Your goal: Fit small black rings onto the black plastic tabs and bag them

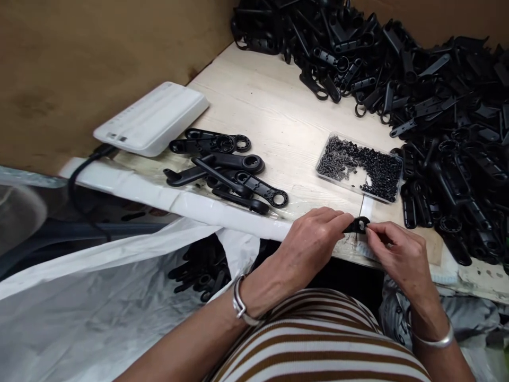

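A black plastic part with a ring-shaped end (360,225) lies at the table's front edge, its ring pointing right. My left hand (318,233) is wrapped over its other end, which is hidden under the fingers. My right hand (400,252) has thumb and forefinger pinched at the ring's right rim; whatever small thing may be between the tips is hidden. Just behind the hands stands a clear tray (359,189) of small black pieces and small metallic-looking pieces. To the left, several black ring-ended parts (226,162) lie in a loose group.
A large heap of black parts (413,101) covers the back and right. A white box (153,118) with a black cable (75,178) stands at the left by a brown panel (99,58). Below the edge, a white sack (119,297) holds more black parts.
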The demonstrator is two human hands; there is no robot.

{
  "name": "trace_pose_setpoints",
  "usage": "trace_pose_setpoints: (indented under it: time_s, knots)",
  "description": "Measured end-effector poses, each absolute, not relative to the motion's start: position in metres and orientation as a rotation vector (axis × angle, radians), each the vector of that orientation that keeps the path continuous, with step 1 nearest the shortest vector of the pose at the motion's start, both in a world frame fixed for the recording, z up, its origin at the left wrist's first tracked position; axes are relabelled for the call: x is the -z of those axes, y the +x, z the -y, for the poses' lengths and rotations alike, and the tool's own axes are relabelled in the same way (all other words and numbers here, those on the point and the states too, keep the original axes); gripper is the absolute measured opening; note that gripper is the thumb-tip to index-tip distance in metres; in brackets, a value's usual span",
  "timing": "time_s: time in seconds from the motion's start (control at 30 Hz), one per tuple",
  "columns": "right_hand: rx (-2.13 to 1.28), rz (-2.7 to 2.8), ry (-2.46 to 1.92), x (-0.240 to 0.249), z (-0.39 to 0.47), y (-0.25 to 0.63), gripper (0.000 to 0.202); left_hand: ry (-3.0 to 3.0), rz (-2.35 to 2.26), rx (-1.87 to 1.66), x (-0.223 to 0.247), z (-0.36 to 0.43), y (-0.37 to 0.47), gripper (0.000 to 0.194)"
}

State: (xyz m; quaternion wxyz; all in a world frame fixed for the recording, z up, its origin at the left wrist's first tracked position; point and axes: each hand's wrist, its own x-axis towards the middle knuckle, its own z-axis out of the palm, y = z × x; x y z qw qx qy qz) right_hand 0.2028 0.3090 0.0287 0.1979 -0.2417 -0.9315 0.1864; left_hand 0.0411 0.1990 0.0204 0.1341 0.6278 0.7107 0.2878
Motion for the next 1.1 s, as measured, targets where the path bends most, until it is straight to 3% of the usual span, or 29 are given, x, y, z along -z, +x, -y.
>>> trace_pose_setpoints:
  time_s: [0.47, 0.67, 0.9, 1.1]
  knots:
    - [-0.231, 2.774, -0.602, -0.033, -0.293, 0.195, 0.022, 1.755, -2.012, -0.819, -0.019, -0.199, 0.042, 0.020]
    - [-0.098, 2.810, -0.809, -0.035, -0.278, 0.185, 0.026, 1.808, -2.004, -0.856, -0.017, -0.198, 0.044, 0.023]
    - [-0.595, 2.651, -1.058, -0.038, -0.291, 0.190, 0.016, 1.801, -1.993, -0.858, -0.017, -0.198, 0.042, 0.024]
    - [-1.162, 2.434, -1.324, -0.040, -0.301, 0.195, 0.029, 1.813, -1.992, -0.882, -0.017, -0.198, 0.042, 0.025]
